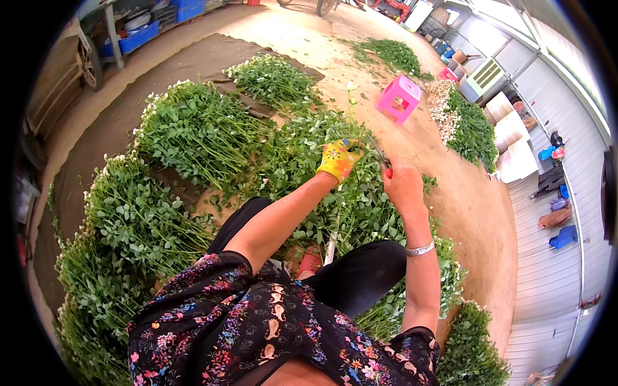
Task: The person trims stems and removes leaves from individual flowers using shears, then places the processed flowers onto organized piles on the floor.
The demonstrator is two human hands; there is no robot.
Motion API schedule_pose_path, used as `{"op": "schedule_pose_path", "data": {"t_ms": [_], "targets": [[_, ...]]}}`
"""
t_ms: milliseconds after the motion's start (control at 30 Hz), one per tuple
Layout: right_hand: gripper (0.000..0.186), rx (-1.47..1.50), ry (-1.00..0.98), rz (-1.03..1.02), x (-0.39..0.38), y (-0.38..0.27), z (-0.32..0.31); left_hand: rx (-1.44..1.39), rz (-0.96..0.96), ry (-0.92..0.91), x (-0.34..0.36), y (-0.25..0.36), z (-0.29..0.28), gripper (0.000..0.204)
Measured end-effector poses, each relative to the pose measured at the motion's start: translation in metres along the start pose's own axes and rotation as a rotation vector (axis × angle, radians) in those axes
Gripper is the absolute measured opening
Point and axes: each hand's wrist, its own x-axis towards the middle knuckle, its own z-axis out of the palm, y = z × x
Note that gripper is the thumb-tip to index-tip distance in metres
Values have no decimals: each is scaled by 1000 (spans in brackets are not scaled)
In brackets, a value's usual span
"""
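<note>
My left hand (339, 161), in a yellow patterned glove, is closed round a leafy flower stem (351, 112). A pale bloom tops that stem, which stands upright above the glove. My bare right hand (403, 183) grips a pair of shears (378, 152); a bit of red handle shows under the fingers. The dark blades point up and left, close beside the gloved fingers. Whether they touch the stem I cannot tell. Below both hands lies a loose heap of cut green stems (299, 145), spread around my legs.
Bundles of white-flowered stems (193, 132) line the left on a dark ground sheet (193, 61). A pink plastic stool (400, 96) stands ahead to the right. Farther right are another flower bundle (473, 128), stacked pale sheets (515, 151) and a corrugated wall (547, 270).
</note>
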Motion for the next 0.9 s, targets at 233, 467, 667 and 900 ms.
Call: {"op": "schedule_pose_path", "data": {"t_ms": [233,467,667,900], "targets": [[23,-28,-114,69,6,2,5,-110,-123,-5,-11,20,-3,15],[26,51,-220,76,17,-4,12,157,149,63,3,-11,-1,21],[29,131,-213,114,19,-7,15,233,263,103,3,-16,3,22],[29,84,-340,150,20,-8,12,-31,-48,-11,-4,-4,1,31]]}}
